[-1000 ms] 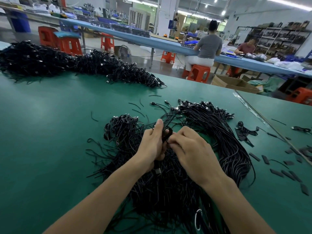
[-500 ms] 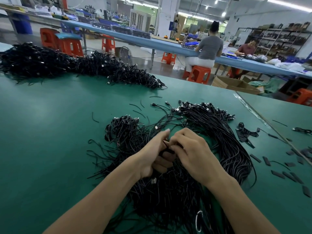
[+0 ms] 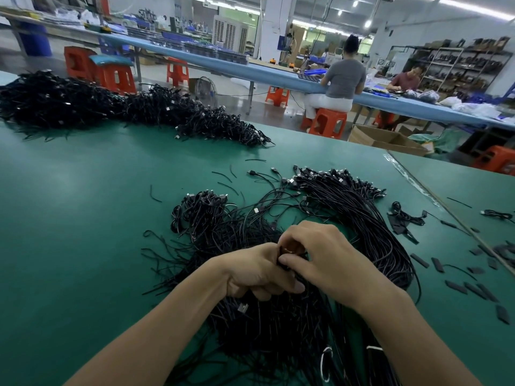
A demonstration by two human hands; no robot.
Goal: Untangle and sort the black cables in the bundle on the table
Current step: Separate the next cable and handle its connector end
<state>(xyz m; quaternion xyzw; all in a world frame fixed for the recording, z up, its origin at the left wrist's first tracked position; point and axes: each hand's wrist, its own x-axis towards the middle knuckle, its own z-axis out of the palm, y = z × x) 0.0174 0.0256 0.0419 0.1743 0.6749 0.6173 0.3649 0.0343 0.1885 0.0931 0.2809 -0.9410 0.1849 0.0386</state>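
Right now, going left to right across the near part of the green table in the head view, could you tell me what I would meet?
Coiled cable clump → left hand → right hand → small cable coil → flat black strips.

Green table (image 3: 83,218), heavily loaded
A tangled cable bundle (image 3: 362,224) lies near, a long cable heap (image 3: 83,107) far left, flat black strips (image 3: 457,286) right.
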